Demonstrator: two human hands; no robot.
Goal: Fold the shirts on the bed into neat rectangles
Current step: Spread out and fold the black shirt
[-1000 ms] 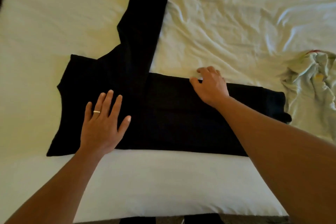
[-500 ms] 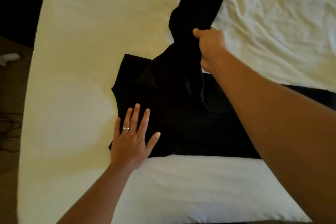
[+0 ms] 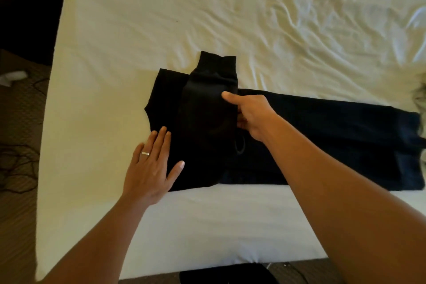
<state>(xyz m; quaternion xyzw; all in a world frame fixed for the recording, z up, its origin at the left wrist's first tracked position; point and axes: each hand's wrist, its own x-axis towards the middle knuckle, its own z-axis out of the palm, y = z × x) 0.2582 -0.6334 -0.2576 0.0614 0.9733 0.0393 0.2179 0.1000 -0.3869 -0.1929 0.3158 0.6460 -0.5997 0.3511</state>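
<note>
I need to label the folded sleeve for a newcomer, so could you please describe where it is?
Start at the white bed and find the black shirt stretched along its near edge. At the shirt's left end, between the two hands, the sleeve lies doubled back over the body. Its ribbed cuff alone pokes past the shirt's far edge onto the sheet.

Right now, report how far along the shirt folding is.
Done: the black shirt lies on the bed with its body narrowed into a long band. In hand: the right hand pinches the sleeve doubled over the chest, while the left hand presses the shoulder flat. Left: fold the band into a rectangle, then the crumpled garment at the right edge.
</note>
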